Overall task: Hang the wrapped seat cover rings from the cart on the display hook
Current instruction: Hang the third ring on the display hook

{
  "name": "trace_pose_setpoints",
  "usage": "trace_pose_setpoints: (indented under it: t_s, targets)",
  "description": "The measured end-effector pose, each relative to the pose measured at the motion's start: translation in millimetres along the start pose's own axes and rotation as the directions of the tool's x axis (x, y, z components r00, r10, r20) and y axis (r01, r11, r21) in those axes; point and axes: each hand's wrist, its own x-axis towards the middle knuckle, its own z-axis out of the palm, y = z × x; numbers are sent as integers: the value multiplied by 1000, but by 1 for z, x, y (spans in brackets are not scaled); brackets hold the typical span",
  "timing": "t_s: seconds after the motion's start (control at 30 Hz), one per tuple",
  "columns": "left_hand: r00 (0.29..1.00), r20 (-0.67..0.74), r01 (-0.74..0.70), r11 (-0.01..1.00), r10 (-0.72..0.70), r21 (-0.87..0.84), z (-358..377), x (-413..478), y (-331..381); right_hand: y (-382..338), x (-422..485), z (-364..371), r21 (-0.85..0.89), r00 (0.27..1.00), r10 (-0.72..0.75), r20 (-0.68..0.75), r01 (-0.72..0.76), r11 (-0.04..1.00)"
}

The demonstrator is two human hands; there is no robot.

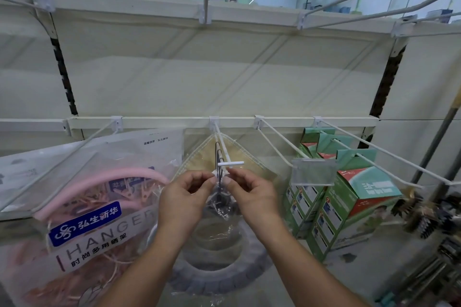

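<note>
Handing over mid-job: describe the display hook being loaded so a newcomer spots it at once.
Find the lower white rail, then look between the pink hanger pack and the green boxes. The display hook there juts toward the camera, with the left hand and right hand pinching a wrapped grey ring at its tip. Unlike its neighbours, it ends in a short white crossbar.

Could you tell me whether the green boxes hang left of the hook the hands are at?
No, the green boxes hang right of the display hook; the hanger bag hangs on its left.
</note>
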Motion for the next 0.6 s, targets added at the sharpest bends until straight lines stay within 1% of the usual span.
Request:
trace_pose_setpoints:
  t_s: [0.07,0.17,0.3,0.4,0.53,0.6]
  targets:
    - [1000,-13,-13,1000,13,28,-3,-3,-2,-1,-2,-3,-4,1000,31,-6,-31,1000]
    - [998,-34,-50,992,55,115,-10,-9,-3,0,-5,-6,-11,999,54,-2,-54,998]
    - [996,-76,-39,994,47,100,-19,-20,-2,1,-14,-13,-64,999,46,7,-46,997]
    - [993,-91,-59,991,70,119,-25,-28,-1,1,-24,-17,-90,999,34,22,-32,995]
    - [989,-100,-91,981,109,170,-32,-42,3,2,-37,-20,-82,1000,1,-17,-3,997]
    - [989,-108,-86,983,104,164,-34,-50,5,1,-43,-21,-59,1000,6,-31,-7,998]
